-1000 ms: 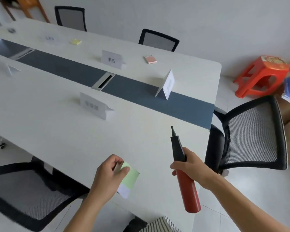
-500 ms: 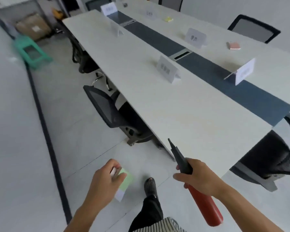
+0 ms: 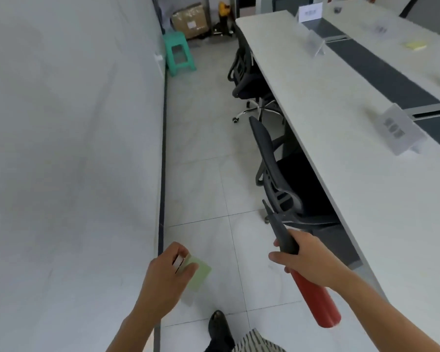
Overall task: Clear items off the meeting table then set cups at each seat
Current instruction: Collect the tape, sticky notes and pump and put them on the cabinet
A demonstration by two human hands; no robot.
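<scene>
Sticky-note pad [image 3: 197, 274] in left hand [image 3: 167, 276], red pump [image 3: 313, 299] in right hand [image 3: 301, 257]

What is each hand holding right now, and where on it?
Left hand pinches a green note pad by one end. Right hand grips the red pump where its black nozzle section meets the red body.

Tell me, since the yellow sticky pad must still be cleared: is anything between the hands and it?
Yes. Both hands are full: the left hand holds notes, the right hand a pump. The yellow sticky pad lies across the table, past a name card.
</scene>
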